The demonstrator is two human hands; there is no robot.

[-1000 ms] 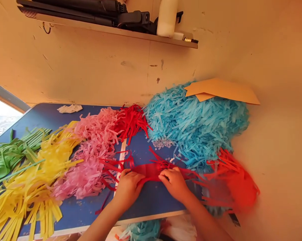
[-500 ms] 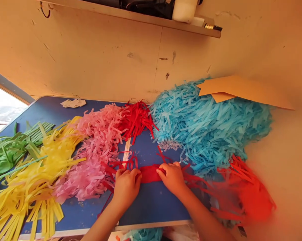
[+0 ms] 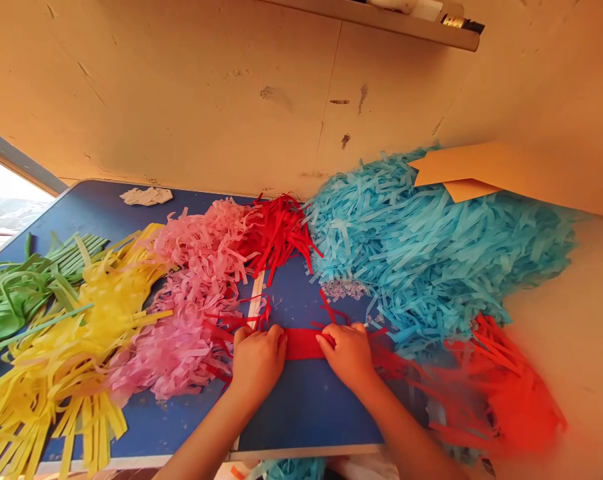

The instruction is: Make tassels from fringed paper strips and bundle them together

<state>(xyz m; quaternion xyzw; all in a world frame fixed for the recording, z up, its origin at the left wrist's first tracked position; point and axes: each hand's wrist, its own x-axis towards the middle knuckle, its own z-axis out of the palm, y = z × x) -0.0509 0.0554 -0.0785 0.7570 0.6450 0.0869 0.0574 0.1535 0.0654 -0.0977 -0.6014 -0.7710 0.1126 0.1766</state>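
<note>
Both grips I watch are clamped: left hand (image 3: 258, 360) and right hand (image 3: 350, 355) each pinch the red tissue-paper band (image 3: 304, 344), flat between them over the worktop (image 3: 306, 410). End strips (image 3: 389, 363) look already cut; the middle, I judge, is uncut and ungathered.

Red paper band (image 3: 303, 344): thin, plain-coloured; middle span uncut, drawn flat, nearly straight, gripped at either side. Orientation crosswise, over front half of blue tabletop (image 3: 306, 413); contact with surface or slight lift not discernible. Narrow-cut fringe (image 3: 389, 363) emerging beyond both grips: left strands splayed, some curled; right strands trailing outward, blurred. Few slender strips visible behind span, angled toward rear of tabletop.
</note>
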